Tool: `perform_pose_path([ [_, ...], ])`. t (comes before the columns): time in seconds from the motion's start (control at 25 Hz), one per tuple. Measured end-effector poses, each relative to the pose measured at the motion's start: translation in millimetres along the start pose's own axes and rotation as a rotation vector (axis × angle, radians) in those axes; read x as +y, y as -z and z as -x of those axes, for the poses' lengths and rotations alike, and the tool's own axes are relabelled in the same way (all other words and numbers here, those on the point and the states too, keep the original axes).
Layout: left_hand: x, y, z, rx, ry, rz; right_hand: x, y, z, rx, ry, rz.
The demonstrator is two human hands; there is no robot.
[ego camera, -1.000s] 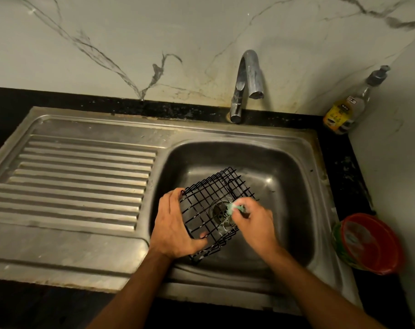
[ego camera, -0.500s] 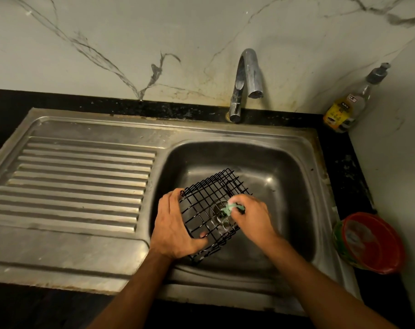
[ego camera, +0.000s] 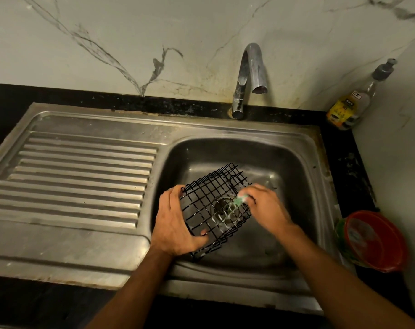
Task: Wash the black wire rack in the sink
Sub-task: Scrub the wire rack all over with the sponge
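Left hand [ego camera: 178, 224]: you grip the black wire rack [ego camera: 214, 210] by its left edge, fingers curled round the wires, tilting it so the mesh faces you.
Rack: inside the sink [ego camera: 303, 162], over the drain.
Right hand [ego camera: 264, 207]: you pinch a green scrubber [ego camera: 240, 200] against the right-hand wires, where suds show.

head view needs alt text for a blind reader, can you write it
A person's left hand grips a black wire rack over the basin of a steel sink while the right hand rubs a green scrubber against its soapy wires. The tap behind is not running; a soap bottle and a red tub sit at right.
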State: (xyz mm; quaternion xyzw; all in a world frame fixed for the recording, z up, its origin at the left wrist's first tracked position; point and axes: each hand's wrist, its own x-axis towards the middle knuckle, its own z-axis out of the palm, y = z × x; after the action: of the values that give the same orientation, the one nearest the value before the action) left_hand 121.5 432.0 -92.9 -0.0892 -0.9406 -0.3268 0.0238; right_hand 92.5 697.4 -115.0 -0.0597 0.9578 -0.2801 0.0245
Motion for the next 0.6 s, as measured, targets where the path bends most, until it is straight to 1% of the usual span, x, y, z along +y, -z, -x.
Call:
perform_pose_path([
  [0.12,0,2,0,0.002,-0.016,0.026,28,8,-20,0.069,-0.188,0.01],
  [0.2,1,2,0,-0.002,-0.019,0.042,25,6,-22,0.073,-0.246,-0.007],
  [0.4,0,2,-1,0.008,-0.016,0.051,-31,-10,14,0.032,-0.13,-0.07],
  [0.52,-1,0,0,0.011,-0.025,0.03,-66,-6,33,0.06,-0.05,-0.144],
  [0.6,-2,-2,0,-0.007,-0.033,0.017,-89,-1,36,0.086,0.055,-0.203],
])
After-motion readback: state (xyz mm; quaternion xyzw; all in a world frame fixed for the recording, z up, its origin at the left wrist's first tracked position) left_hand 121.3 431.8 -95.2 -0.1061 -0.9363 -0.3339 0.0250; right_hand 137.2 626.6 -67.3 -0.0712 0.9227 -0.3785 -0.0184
